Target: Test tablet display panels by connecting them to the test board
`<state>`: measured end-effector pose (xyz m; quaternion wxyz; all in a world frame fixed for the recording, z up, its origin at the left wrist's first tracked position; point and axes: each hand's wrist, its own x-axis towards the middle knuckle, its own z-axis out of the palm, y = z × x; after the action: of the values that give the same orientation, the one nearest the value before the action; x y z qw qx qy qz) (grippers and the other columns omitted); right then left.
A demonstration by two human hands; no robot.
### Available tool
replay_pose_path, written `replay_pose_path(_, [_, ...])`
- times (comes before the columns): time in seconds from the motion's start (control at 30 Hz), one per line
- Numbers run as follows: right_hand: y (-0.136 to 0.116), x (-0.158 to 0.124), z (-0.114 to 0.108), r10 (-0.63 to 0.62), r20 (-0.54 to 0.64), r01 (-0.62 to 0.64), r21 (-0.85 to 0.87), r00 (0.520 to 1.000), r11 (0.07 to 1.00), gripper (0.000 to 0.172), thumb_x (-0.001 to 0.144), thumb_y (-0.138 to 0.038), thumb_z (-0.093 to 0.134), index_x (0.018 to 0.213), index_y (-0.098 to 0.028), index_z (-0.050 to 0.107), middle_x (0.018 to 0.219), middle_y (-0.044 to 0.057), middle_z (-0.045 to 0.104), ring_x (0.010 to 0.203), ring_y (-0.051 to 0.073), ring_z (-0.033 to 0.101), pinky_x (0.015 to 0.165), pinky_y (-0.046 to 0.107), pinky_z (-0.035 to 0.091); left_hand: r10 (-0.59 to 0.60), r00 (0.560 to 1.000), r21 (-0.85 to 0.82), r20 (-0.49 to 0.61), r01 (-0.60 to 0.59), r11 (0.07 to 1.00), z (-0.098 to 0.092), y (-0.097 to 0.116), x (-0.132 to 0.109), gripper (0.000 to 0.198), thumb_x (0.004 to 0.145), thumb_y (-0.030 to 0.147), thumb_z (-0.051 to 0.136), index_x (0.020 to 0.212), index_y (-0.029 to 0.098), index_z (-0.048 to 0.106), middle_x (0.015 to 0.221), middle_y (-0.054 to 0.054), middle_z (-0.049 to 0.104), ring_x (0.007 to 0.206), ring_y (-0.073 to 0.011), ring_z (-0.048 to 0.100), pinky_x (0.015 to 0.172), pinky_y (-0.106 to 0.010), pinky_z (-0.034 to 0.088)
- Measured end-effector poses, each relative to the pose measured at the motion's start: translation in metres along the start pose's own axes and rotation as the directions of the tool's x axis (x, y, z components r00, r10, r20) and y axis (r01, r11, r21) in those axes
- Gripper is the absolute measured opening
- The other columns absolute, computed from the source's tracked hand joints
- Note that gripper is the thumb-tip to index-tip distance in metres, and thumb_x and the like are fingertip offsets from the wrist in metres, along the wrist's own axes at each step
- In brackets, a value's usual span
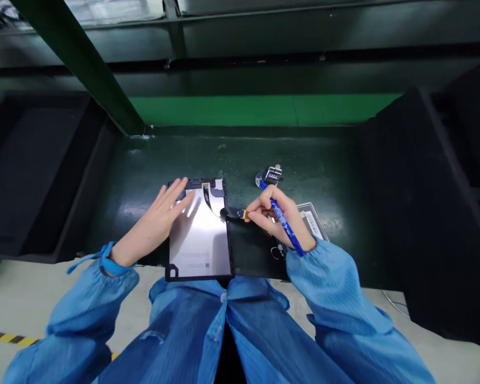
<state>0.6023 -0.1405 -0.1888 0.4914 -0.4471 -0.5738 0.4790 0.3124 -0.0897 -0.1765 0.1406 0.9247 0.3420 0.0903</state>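
A tablet-like display panel (202, 240) with a silvery back and black frame lies at the front edge of the dark green bench. My left hand (154, 226), fingers stretched out, rests on its upper left part. Between thumb and fingertips my right hand (280, 213) pinches the gold-coloured end of a dark flex cable (235, 213), which reaches over the panel's right side. A blue marker pen (287, 226) is also held in that hand, lying slanted across it. Partly hidden beneath the right hand is another flat part (316, 221) with a white label.
A metal tally counter (273, 174) sits just beyond my right hand. Large black bins stand at the left (32, 176) and right (428, 213). A green post (88, 64) rises at the back left, and a metal beam (264, 32) runs across the back.
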Motion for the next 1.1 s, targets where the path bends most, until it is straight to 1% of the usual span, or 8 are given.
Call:
replay_pose_path(0.07, [0.004,-0.002,0.003,-0.028,0.022,0.030,-0.070,0.999,0.997,0.037,0.086,-0.030,0.070,0.077,-0.024,0.034,0.080,0.002,0.072,0.062,0.011,0.062,0.058,0.023,0.046,0.009,0.998,-0.165,-0.068,-0.020,0.986,-0.001,0.023,0.019,0.056,0.094,0.004,0.038,0.149,0.015,0.043,0.156,-0.015,0.045,0.148,-0.0251,0.035,0.123,-0.054,0.024])
replay_pose_path(0.17, [0.011,-0.004,0.005,-0.051,0.075,0.061,-0.143,0.996,0.988,0.034,0.087,-0.025,0.067,0.078,-0.024,0.035,0.082,0.001,0.073,0.060,0.010,0.061,0.058,0.022,0.045,-0.063,0.997,-0.442,-0.055,0.032,0.897,0.007,0.051,0.047,0.031,0.088,0.017,0.057,0.117,0.014,0.069,0.110,-0.009,0.075,0.106,-0.0222,0.068,0.101,-0.040,0.050])
replay_pose_path(0.3, [0.016,-0.006,0.005,-0.060,0.126,0.081,-0.172,0.990,0.982,0.034,0.089,-0.027,0.066,0.080,-0.024,0.034,0.084,0.001,0.074,0.064,0.012,0.064,0.061,0.023,0.047,-0.106,0.988,-0.658,0.114,0.155,0.737,0.020,0.058,0.063,0.013,0.082,0.013,0.057,0.078,0.017,0.069,0.075,0.001,0.070,0.072,-0.0134,0.062,0.070,-0.026,0.048])
replay_pose_path(0.67, [0.019,-0.008,0.015,-0.015,0.127,0.030,-0.120,0.992,0.992,0.035,0.092,-0.037,0.065,0.080,-0.024,0.035,0.083,0.002,0.074,0.069,0.014,0.069,0.060,0.024,0.050,-0.127,0.958,-0.790,0.257,0.284,0.544,0.023,0.056,0.063,0.021,0.084,0.023,0.058,0.064,0.018,0.056,0.065,0.002,0.060,0.065,-0.0121,0.056,0.059,-0.024,0.041])
replay_pose_path(0.8, [0.017,-0.005,0.006,-0.132,0.011,0.132,-0.124,0.991,0.983,0.026,0.094,-0.029,0.063,0.083,-0.024,0.041,0.088,0.001,0.075,0.073,0.015,0.072,0.067,0.027,0.055,-0.149,0.988,-0.705,0.032,0.128,0.697,0.013,0.051,0.043,0.022,0.093,0.029,0.056,0.077,0.019,0.067,0.076,-0.002,0.071,0.078,-0.0170,0.067,0.087,-0.034,0.053])
replay_pose_path(0.9, [0.018,0.000,-0.019,-0.321,-0.164,0.215,-0.463,0.933,0.860,0.015,0.093,-0.025,0.064,0.104,-0.025,0.053,0.112,0.006,0.074,0.103,0.022,0.071,0.092,0.039,0.056,0.074,0.990,-0.495,-0.117,-0.123,0.860,0.010,0.040,0.004,0.023,0.094,0.030,0.058,0.111,0.021,0.070,0.113,-0.007,0.075,0.113,-0.0232,0.067,0.115,-0.046,0.041])
replay_pose_path(1.03, [0.027,0.008,-0.054,-0.382,-0.052,0.160,-0.849,0.923,0.503,0.050,0.088,-0.024,0.066,0.135,-0.023,0.049,0.139,0.010,0.061,0.130,0.030,0.058,0.113,0.050,0.042,0.172,0.964,-0.054,0.201,-0.165,0.985,0.030,0.031,-0.051,0.096,0.081,0.048,0.072,0.159,0.017,0.025,0.162,-0.019,0.032,0.150,-0.0374,0.029,0.120,-0.060,0.028])
replay_pose_path(1.1, [0.032,0.011,-0.062,-0.324,0.014,0.154,-0.899,0.946,0.411,0.056,0.087,-0.022,0.063,0.140,-0.022,0.045,0.144,0.010,0.057,0.133,0.030,0.055,0.117,0.051,0.038,0.133,0.954,0.105,0.268,-0.166,0.981,0.046,0.031,-0.067,0.100,0.082,0.034,0.070,0.161,0.015,0.011,0.164,-0.019,0.022,0.152,-0.0367,0.022,0.120,-0.059,0.027])
